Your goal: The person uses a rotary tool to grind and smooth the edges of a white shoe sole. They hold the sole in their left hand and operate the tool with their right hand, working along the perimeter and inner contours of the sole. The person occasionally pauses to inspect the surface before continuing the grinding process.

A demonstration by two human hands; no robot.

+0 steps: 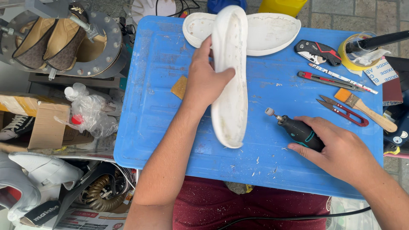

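We see bare blue tray (153, 127) left of the white shoe sole (230, 81) and along the near edge. To the right, red snips (344, 111), a paintbrush (364, 109) and two utility knives (328, 79) crowd the way; another sole (268, 32) blocks the far edge.

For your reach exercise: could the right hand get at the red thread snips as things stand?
Probably not at once: the right hand holds the rotary tool. The red snips lie uncovered just beyond it, nothing between.

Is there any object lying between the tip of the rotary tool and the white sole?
Nothing visible. The right hand holds the rotary tool, its tip pointing at the white sole held by the left hand. Only bare blue tray with small white shavings lies in the gap.
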